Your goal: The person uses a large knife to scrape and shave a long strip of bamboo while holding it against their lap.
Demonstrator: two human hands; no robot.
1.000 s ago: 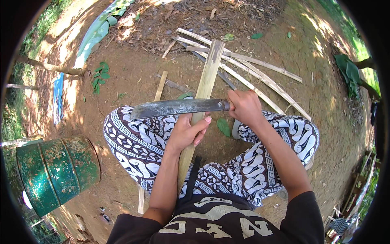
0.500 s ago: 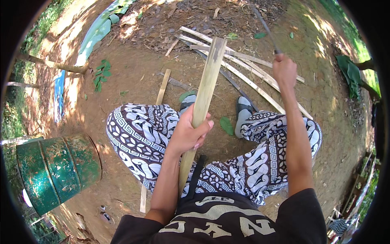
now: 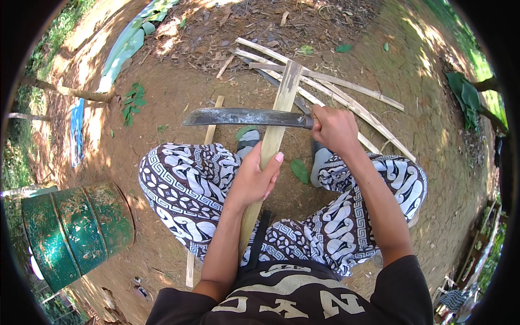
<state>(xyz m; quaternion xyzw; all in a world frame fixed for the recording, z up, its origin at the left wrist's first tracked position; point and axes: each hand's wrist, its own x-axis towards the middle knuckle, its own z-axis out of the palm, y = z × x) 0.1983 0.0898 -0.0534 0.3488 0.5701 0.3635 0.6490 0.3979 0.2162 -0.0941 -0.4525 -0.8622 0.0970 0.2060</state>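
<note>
My left hand (image 3: 256, 176) is wrapped round a long, flat wooden slat (image 3: 283, 103), which leans away from my lap with its dark-stained end farthest off. In my right hand (image 3: 335, 129) is the handle of a machete (image 3: 244, 116), its fist closed. The machete's broad, dark blade lies crosswise over the slat, above my left hand, its tip pointing left. Whether the blade presses on the wood or hovers over it, I cannot tell. Beyond the slat, several pale split strips (image 3: 360, 111) are spread in a loose pile on the dirt.
A rusty green drum (image 3: 78, 230) lies at the left. Another wooden strip (image 3: 215, 116) runs beneath my left leg. My patterned trouser legs (image 3: 187, 187) are folded on either side of the slat. Green leaves (image 3: 134, 103) and wood chips litter the brown ground.
My right hand has swung the machete down and inward from the upper right, so its blade now crosses the slat. My left hand keeps its grip, and the slat's far end sits slightly lower.
</note>
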